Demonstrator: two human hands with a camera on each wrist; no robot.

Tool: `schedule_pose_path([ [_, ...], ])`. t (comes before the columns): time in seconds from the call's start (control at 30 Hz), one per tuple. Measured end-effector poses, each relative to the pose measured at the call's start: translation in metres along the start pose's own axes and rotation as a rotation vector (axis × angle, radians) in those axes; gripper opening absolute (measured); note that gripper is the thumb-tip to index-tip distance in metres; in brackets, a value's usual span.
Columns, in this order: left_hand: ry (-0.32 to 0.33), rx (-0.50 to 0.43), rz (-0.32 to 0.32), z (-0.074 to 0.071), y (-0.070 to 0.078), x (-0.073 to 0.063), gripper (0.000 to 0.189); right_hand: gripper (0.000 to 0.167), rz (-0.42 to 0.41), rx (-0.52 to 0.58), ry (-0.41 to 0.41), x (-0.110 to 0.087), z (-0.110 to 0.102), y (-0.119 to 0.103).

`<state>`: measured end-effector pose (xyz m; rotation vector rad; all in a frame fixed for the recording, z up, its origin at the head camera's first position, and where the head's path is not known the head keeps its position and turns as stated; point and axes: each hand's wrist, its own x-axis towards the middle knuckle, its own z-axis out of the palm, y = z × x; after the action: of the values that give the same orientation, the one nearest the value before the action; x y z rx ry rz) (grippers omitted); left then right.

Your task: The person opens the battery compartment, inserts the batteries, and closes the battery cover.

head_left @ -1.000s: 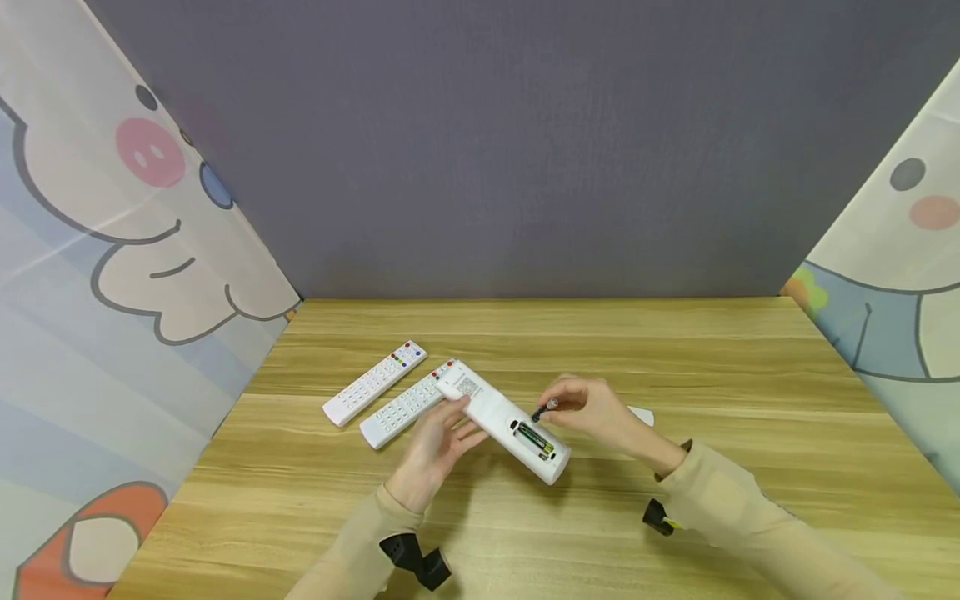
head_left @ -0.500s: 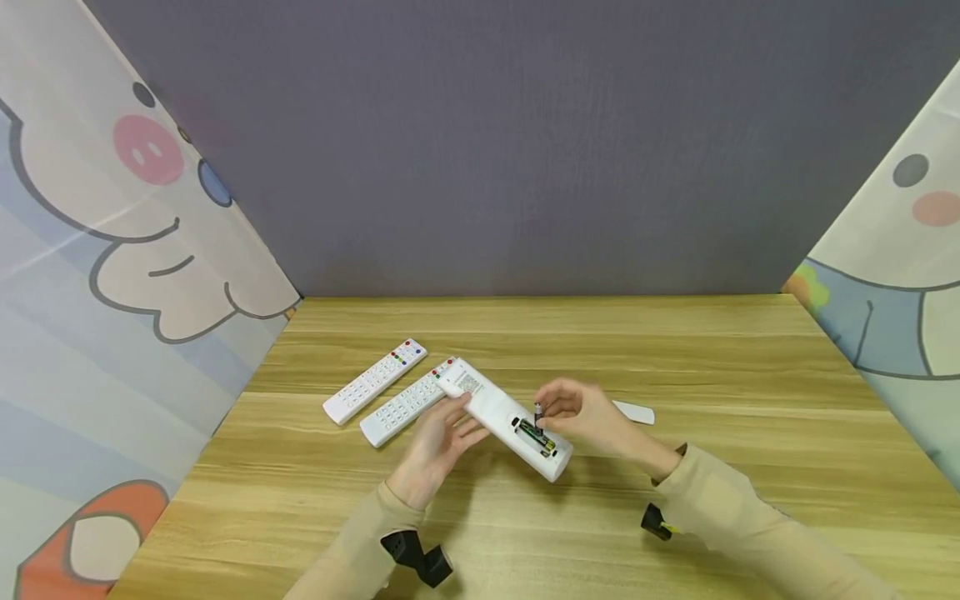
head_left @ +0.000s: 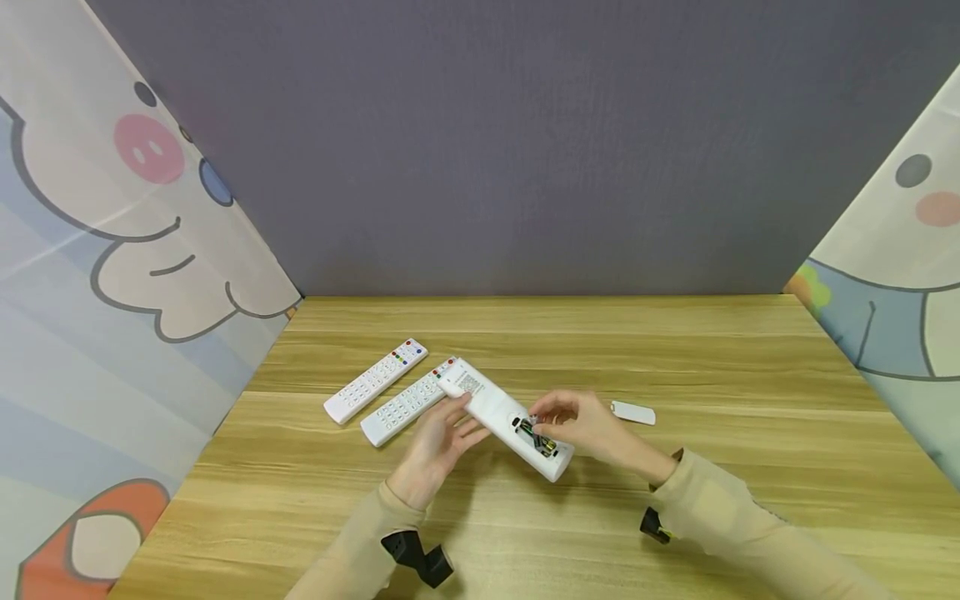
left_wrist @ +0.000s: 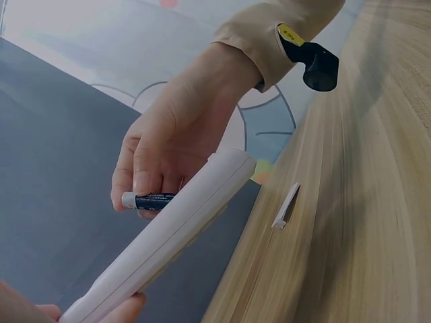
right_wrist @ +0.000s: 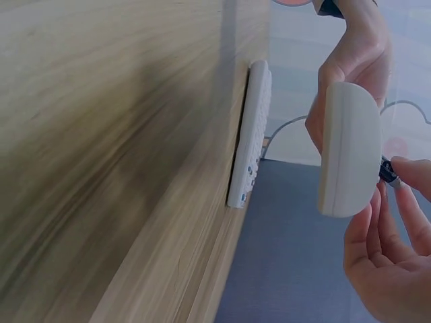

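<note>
My left hand (head_left: 433, 454) grips a white remote control (head_left: 491, 406), turned back side up and held tilted above the table. Its battery compartment faces up, with one green and black battery (head_left: 550, 447) lying inside. My right hand (head_left: 588, 427) pinches a second, dark battery (left_wrist: 153, 200) between thumb and fingers at the compartment. In the left wrist view this battery's pale end sticks out past the fingertips, while its other end is hidden behind the remote. The right wrist view shows the same battery (right_wrist: 388, 172) against the remote's back.
Two white remote controls (head_left: 375, 382) lie button side up on the wooden table (head_left: 712, 350), left of the hands. The held remote overlaps the nearer one (head_left: 401, 412). A white battery cover (head_left: 633, 412) lies behind the right hand. A grey wall stands at the back.
My right hand has come slightly down and left with the battery, from above the compartment onto it. The battery has turned from upright to tilted. The left hand and remote have stayed nearly still.
</note>
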<state>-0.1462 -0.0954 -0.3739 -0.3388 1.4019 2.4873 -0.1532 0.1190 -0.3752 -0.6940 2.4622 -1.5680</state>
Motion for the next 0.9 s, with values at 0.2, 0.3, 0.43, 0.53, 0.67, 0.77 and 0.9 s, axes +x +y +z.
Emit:
schedule_pose_path([
  [0.2, -0.003, 0.002, 0.002, 0.0, 0.0, 0.0, 0.032, 0.016, -0.02, -0.061, 0.018, -0.001, 0.002, 0.0],
  [0.3, 0.001, -0.001, 0.001, 0.0, 0.0, 0.001, 0.031, 0.015, -0.031, -0.085, 0.023, -0.002, 0.003, 0.0],
  [0.43, 0.001, -0.003, 0.001, 0.0, 0.0, 0.001, 0.029, 0.015, -0.083, -0.146, 0.037, -0.003, 0.005, 0.0],
  [0.53, 0.0, 0.001, -0.004, 0.0, 0.0, 0.001, 0.028, 0.018, -0.133, -0.207, 0.037, -0.005, 0.006, 0.0],
  [0.67, 0.001, 0.008, -0.007, 0.0, 0.0, 0.001, 0.029, 0.028, -0.168, -0.246, 0.006, -0.009, 0.006, 0.002],
  [0.77, 0.006, 0.012, -0.003, -0.001, 0.0, 0.001, 0.031, 0.039, -0.175, -0.248, -0.039, -0.012, 0.006, 0.005],
  [0.9, 0.008, 0.009, 0.002, -0.002, 0.0, 0.001, 0.032, 0.058, -0.165, -0.242, -0.127, -0.016, 0.006, 0.008],
])
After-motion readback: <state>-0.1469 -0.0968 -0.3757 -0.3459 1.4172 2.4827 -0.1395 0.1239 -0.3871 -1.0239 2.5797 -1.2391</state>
